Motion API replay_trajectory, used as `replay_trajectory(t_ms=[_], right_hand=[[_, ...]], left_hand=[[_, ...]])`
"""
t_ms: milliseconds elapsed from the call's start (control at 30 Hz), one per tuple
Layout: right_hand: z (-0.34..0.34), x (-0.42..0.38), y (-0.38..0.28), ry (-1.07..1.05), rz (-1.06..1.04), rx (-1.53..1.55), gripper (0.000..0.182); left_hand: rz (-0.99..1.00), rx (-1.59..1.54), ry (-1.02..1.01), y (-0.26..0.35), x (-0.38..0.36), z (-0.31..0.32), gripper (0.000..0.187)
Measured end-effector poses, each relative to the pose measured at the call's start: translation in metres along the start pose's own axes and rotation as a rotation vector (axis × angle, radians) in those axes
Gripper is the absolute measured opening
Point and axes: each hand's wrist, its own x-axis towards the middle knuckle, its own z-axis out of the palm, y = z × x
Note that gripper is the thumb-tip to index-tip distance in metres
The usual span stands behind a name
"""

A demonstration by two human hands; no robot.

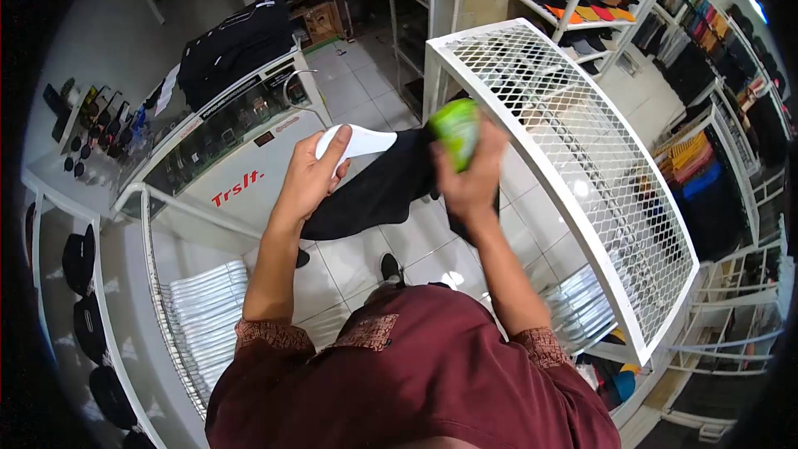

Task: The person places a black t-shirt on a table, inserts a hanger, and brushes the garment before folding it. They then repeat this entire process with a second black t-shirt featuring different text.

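My left hand point(312, 175) grips a white plastic hanger point(362, 141) by one end. A black garment point(378, 187) hangs from the hanger and droops between both hands. My right hand point(472, 175) is closed on the other side of the garment, and a blurred bright green thing point(455, 131) sits at its fingers; I cannot tell what it is. Both hands are raised in front of my chest, above the tiled floor. My maroon sleeves with patterned cuffs show below.
A white wire-mesh rack point(582, 166) stands right of my right hand. A glass display counter point(241, 141) with black clothes on top is at the left. Stacked white hangers point(204, 316) lie on a lower left shelf. Shelves of folded clothes line the back and right.
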Motion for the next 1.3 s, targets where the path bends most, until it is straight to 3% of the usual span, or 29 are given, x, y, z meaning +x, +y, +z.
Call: replay_trajectory(t_ms=[33,100,167,233,300,333,367,433,500,533,567,633,700,833,900,967,1000,1033,1100,1167,1200,1233,1300], right_hand=[[0.002,-0.007,-0.012,-0.117,-0.030,0.047,0.079],[0.010,-0.024,-0.001,-0.126,-0.099,0.039,0.088],[0.012,-0.028,0.037,0.037,-0.005,-0.090,0.090],[-0.002,-0.024,0.058,0.080,0.389,-0.142,0.069],[-0.024,-0.023,0.072,0.089,0.515,-0.146,0.064],[-0.032,-0.016,0.058,0.085,0.517,-0.150,0.064],[-0.040,-0.009,0.041,0.101,0.389,-0.078,0.063],[-0.048,-0.001,0.012,0.054,0.082,-0.028,0.067],[-0.055,-0.005,-0.019,-0.217,0.046,0.017,0.073],[-0.052,-0.011,-0.016,-0.236,0.010,0.013,0.076],[-0.049,-0.015,0.000,-0.224,0.015,0.006,0.076],[-0.051,-0.021,0.048,0.037,0.095,-0.157,0.075],[-0.069,-0.024,0.069,-0.051,0.556,-0.231,0.066],[-0.097,-0.016,0.040,0.120,0.381,-0.155,0.066],[-0.105,-0.007,0.000,-0.002,0.319,0.089,0.065],[-0.106,-0.004,-0.010,-0.134,0.037,0.141,0.063],[-0.113,-0.007,-0.013,-0.271,0.121,0.061,0.059],[-0.113,-0.010,0.003,-0.256,0.126,0.052,0.059],[-0.111,-0.019,0.060,0.006,0.218,-0.046,0.055],[-0.129,-0.024,0.087,0.046,0.478,-0.317,0.050],[-0.140,-0.018,0.079,0.060,0.524,-0.290,0.049],[-0.147,-0.012,0.068,0.066,0.527,-0.295,0.049],[-0.153,-0.005,0.037,0.027,0.258,-0.081,0.051]], left_hand=[[0.004,0.005,-0.014,-0.001,0.003,0.005,0.048],[0.007,-0.004,-0.051,-0.004,0.006,0.009,0.048],[0.008,-0.017,-0.061,-0.004,0.006,0.003,0.047],[0.046,0.014,-0.005,-0.009,0.004,-0.003,0.049],[0.005,-0.012,-0.032,-0.007,0.001,-0.009,0.039],[0.206,0.087,-0.042,-0.012,0.001,-0.005,0.030],[0.407,0.186,-0.051,-0.015,0.002,0.001,0.022],[0.300,0.111,-0.132,-0.004,-0.007,0.015,0.017],[0.394,0.266,-0.168,-0.007,-0.003,0.023,0.016],[0.466,0.284,-0.180,-0.004,-0.003,0.027,0.018],[0.475,0.286,-0.193,-0.002,-0.003,0.026,0.018],[0.590,0.333,-0.153,0.001,-0.005,0.026,0.020],[0.672,0.361,-0.120,-0.001,-0.009,0.025,0.021],[0.803,0.483,-0.166,-0.001,-0.010,0.027,0.036],[0.911,0.676,-0.274,0.001,-0.009,0.031,0.043],[0.997,0.706,-0.294,0.006,-0.009,0.038,0.050],[1.073,0.754,-0.287,0.005,-0.008,0.041,0.052],[1.149,0.800,-0.277,0.002,-0.007,0.043,0.054],[1.237,0.826,-0.232,-0.004,-0.006,0.043,0.051],[1.354,0.954,-0.205,-0.005,-0.010,0.043,0.046],[1.394,0.994,-0.193,-0.003,-0.011,0.045,0.046],[1.400,0.989,-0.197,0.001,-0.010,0.048,0.046],[1.441,1.048,-0.258,0.008,-0.012,0.054,0.047]])
